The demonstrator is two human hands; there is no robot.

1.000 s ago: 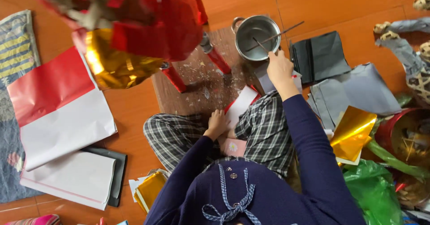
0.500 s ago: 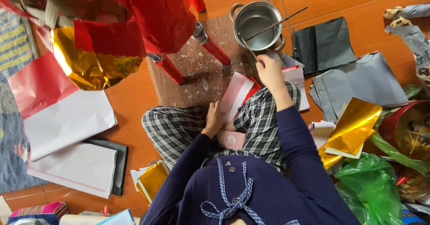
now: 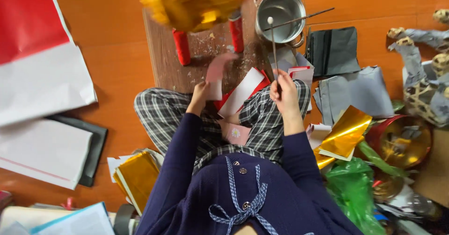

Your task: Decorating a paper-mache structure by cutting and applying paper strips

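Observation:
I sit cross-legged in checked trousers and a navy top. My left hand [image 3: 199, 97] holds up a pale pink paper strip [image 3: 216, 76] over a wooden board [image 3: 163, 62]. My right hand [image 3: 283, 92] grips a thin stick [image 3: 272, 43] that points away from me, its white tip just over the rim of a metal pot [image 3: 280, 10]. A second stick [image 3: 308, 16] lies across the pot. Red-and-white paper strips [image 3: 243, 92] rest on my lap between the hands. A small pink card [image 3: 232, 133] lies lower on my lap.
A blurred gold and red paper figure [image 3: 196, 1] with red legs [image 3: 181, 45] stands on the board. Large red-and-white sheets [image 3: 37, 52] lie left, gold foil [image 3: 138, 176] by my knee. Right: black sheets [image 3: 334, 50], grey paper [image 3: 355, 92], gold foil [image 3: 346, 132], green bag [image 3: 351, 188].
My right hand has drawn back from the pot towards my knee and now holds the stick. My left hand has lifted a paper strip. The gold and red figure has shifted in view.

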